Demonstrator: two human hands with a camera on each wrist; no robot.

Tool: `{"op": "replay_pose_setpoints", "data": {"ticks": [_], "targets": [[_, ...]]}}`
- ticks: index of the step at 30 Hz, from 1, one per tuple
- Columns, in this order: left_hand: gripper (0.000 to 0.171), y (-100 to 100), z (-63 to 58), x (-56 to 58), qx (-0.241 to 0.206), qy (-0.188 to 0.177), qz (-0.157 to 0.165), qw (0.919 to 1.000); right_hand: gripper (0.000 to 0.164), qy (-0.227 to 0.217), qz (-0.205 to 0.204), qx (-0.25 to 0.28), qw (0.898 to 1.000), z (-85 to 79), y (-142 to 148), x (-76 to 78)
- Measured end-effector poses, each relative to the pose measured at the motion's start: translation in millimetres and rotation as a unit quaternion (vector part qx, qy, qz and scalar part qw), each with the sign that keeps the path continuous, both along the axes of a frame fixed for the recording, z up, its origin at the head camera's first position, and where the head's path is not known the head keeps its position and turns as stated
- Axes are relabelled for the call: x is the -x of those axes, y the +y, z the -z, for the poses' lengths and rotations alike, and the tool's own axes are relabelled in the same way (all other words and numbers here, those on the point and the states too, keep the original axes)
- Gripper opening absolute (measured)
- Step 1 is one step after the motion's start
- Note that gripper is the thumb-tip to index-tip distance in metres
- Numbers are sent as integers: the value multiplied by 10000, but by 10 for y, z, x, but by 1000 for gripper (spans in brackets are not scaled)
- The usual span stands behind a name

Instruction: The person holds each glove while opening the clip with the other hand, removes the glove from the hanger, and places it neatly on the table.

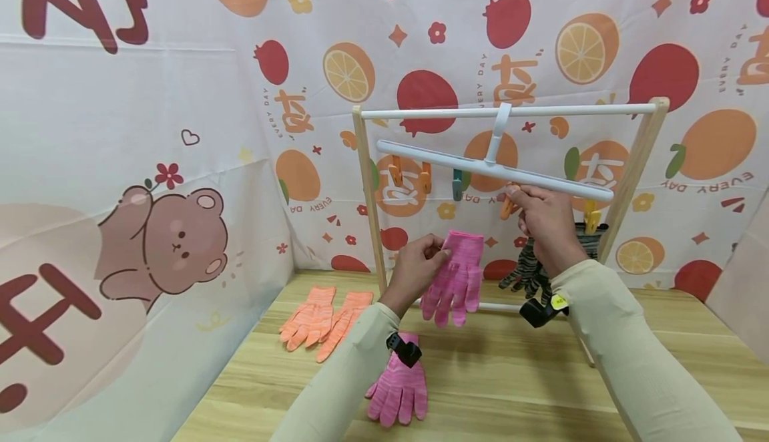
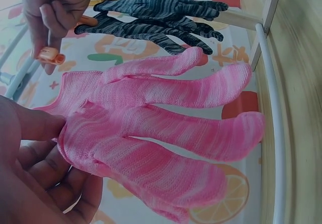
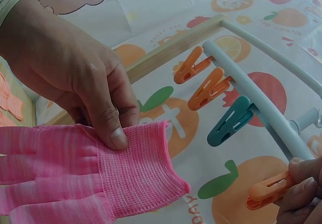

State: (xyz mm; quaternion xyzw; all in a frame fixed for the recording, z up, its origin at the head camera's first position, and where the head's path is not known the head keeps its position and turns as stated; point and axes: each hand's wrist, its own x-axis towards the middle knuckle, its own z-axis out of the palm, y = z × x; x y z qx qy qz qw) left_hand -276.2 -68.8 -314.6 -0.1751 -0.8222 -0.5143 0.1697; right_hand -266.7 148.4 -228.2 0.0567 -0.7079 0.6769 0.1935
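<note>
My left hand (image 1: pixel 417 268) pinches a pink glove (image 1: pixel 462 275) near its cuff, and the glove's fingers hang down. In the right wrist view the thumb lies on the ribbed cuff (image 3: pixel 146 171). My right hand (image 1: pixel 547 225) holds an orange clothespin (image 3: pixel 269 191) just under the pale hanger bar (image 1: pixel 444 160). Along the bar's left part hang two more orange clothespins (image 1: pixel 426 178) and a teal clothespin (image 3: pixel 230 121). Dark striped gloves (image 2: pixel 151 12) hang beyond the right hand, with a yellow clothespin (image 1: pixel 591 218) at one cuff.
The hanger hooks over the white top rod (image 1: pixel 420 113) of a wooden-sided rack (image 1: pixel 631 181). On the wood-grain table (image 1: pixel 480 395) lie a second pink glove (image 1: pixel 399 388), partly behind the left wrist, and two orange gloves (image 1: pixel 309 318) at the left. Printed cloth walls stand behind and at the left.
</note>
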Motion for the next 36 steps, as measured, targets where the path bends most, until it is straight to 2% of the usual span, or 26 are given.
{"op": "replay_pose_setpoints", "data": {"ticks": [11, 24, 29, 36], "targets": [[8, -12, 30, -17, -98, 15, 205, 9997, 26, 13, -33, 85, 10000, -5, 3, -20], [11, -11, 85, -31, 21, 125, 168, 9998, 31, 6, 13, 105, 9999, -23, 10, -31], [11, -29, 125, -49, -3, -25, 285, 9996, 29, -23, 99, 69, 9999, -15, 5, -26], [11, -73, 172, -27, -27, -164, 250, 9995, 30, -73, 156, 42, 9998, -14, 7, -24]]}}
